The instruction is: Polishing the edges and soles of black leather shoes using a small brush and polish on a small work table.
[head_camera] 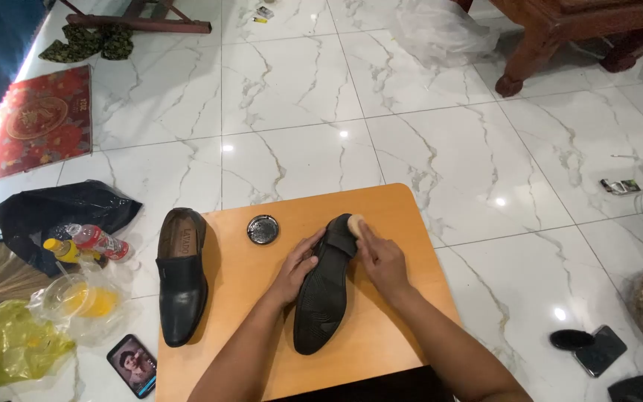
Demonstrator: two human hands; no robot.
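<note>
A black leather shoe (325,298) lies on its side, sole towards me, on a low wooden table (396,216). My left hand (297,269) grips its left edge near the middle. My right hand (379,257) presses a small tan applicator sponge (355,222) against the shoe's heel end. A second black shoe (181,275) stands upright along the table's left edge, apart from both hands. Between the shoes, near the table's far edge, sits a small round open polish tin (263,229).
White marble floor all around. At left lie a black plastic bag (68,212), bottles (87,242), a plastic cup in a clear bag (83,298), a yellow bag (9,342) and a phone (132,364). Another phone (600,350) lies at right. Carved wooden furniture legs (519,67) stand at the far right.
</note>
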